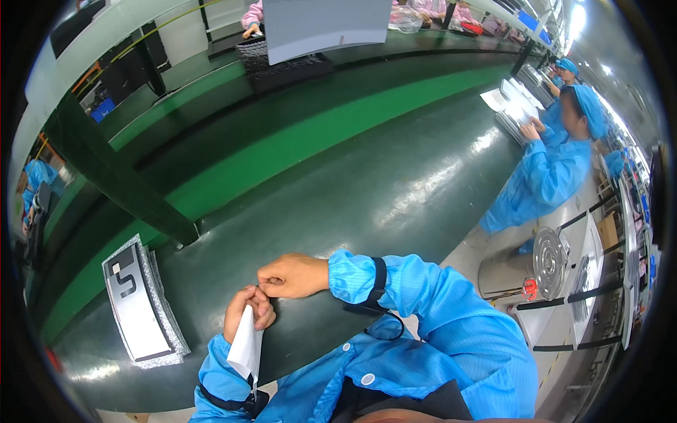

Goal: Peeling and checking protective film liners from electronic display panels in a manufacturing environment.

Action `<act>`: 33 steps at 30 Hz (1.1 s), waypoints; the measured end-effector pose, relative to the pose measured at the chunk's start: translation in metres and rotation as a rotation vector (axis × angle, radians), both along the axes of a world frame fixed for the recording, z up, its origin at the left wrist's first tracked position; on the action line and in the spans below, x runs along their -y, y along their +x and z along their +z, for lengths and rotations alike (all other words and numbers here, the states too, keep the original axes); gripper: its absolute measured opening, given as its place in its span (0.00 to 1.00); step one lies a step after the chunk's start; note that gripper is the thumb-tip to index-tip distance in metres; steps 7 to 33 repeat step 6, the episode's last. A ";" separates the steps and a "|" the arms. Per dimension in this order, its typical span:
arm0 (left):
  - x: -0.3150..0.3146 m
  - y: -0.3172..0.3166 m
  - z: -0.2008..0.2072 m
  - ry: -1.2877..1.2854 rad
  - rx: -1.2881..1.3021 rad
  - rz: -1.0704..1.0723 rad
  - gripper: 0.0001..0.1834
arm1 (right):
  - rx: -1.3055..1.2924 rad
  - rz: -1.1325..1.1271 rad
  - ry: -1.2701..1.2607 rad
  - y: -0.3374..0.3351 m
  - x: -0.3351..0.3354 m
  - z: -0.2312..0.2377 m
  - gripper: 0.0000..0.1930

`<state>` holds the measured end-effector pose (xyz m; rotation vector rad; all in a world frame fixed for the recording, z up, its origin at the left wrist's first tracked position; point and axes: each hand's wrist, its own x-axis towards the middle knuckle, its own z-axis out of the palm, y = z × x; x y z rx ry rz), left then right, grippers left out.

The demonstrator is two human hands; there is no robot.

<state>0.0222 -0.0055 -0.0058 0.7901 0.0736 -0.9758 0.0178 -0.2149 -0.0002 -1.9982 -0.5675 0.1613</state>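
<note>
My left hand (248,315) is closed, with a white folded sheet of paper or film (245,347) held against the palm and hanging down toward my wrist. Just beside it, my right hand (293,276) is bent in with its fingers pinched, and the fingertips of both hands meet. Whatever lies between those fingertips is too small or hidden to make out. To the left of my hands lies a stack of flat panels (139,315), light-faced with dark edges, layered with silvery wrapping sheets.
The dark green workbench (338,204) stretches to the far right, with a black post (134,183) rising from it at left. A co-worker in blue (557,158) handles panels farther along. Behind that person's side of the floor stands a round metal bin (504,271). A grey screen (326,32) stands across.
</note>
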 end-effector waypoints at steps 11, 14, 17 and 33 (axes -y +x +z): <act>-0.005 0.002 -0.008 -0.069 0.027 -0.025 0.19 | -0.007 0.012 -0.011 0.001 0.000 0.001 0.12; -0.005 0.002 -0.008 -0.069 0.027 -0.025 0.19 | -0.007 0.012 -0.011 0.001 0.000 0.001 0.12; -0.005 0.002 -0.008 -0.069 0.027 -0.025 0.19 | -0.007 0.012 -0.011 0.001 0.000 0.001 0.12; -0.005 0.002 -0.008 -0.069 0.027 -0.025 0.19 | -0.007 0.012 -0.011 0.001 0.000 0.001 0.12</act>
